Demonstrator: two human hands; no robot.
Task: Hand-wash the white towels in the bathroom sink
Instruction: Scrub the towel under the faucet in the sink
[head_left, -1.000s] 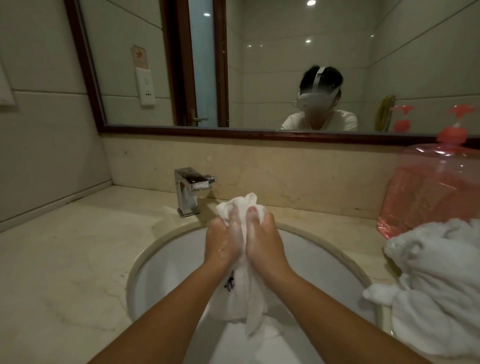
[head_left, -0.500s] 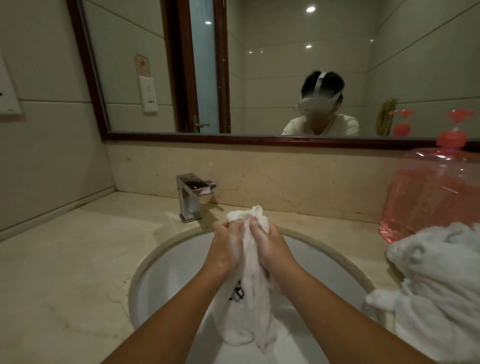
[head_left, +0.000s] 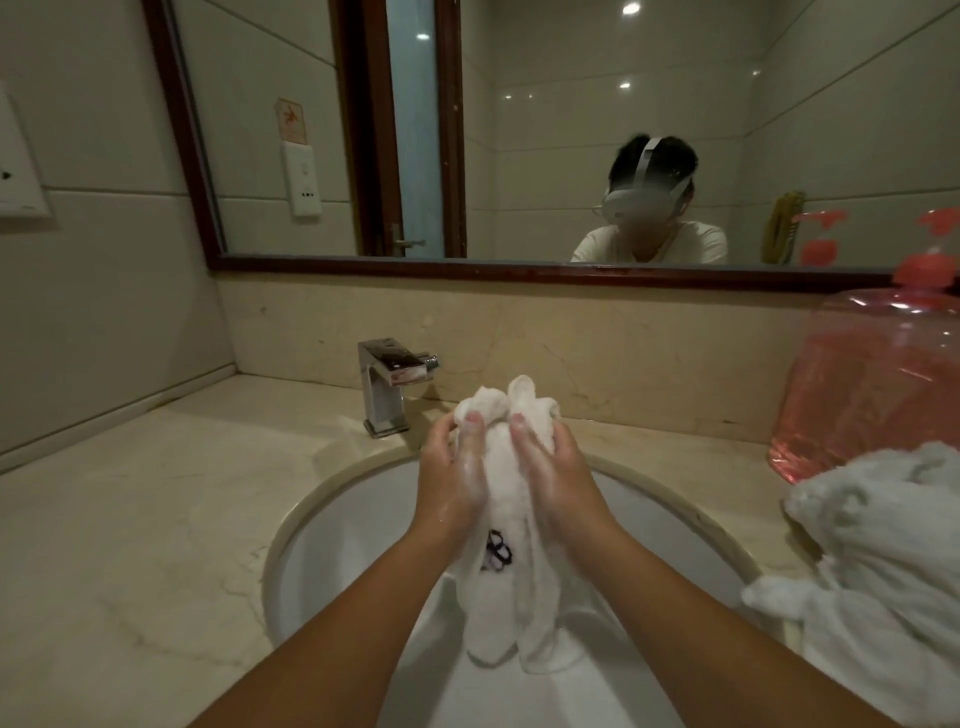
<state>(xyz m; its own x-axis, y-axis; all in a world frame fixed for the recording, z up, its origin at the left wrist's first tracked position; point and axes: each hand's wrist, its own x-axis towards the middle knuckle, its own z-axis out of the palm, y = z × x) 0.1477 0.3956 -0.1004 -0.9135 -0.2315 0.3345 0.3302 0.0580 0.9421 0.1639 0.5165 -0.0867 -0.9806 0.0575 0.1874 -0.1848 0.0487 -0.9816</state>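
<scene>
A wet white towel (head_left: 506, 592) with a small black mark hangs over the white sink (head_left: 332, 551), bunched at its top end between both hands. My left hand (head_left: 449, 475) grips the towel's left side, and there are suds on its fingers. My right hand (head_left: 553, 467) grips the right side, its fingers curled round the cloth. The towel's lower end dangles into the basin. A heap of other white towels (head_left: 883, 566) lies on the counter at the right.
A square chrome tap (head_left: 387, 382) stands behind the basin. A large pink soap bottle (head_left: 872, 384) with a pump stands at the back right, beside the towel heap. The beige marble counter (head_left: 135, 519) stretches left. A mirror hangs above.
Both hands kept rubbing the towel's bunched top together over the basin. They now sit slightly apart, with more cloth showing between them.
</scene>
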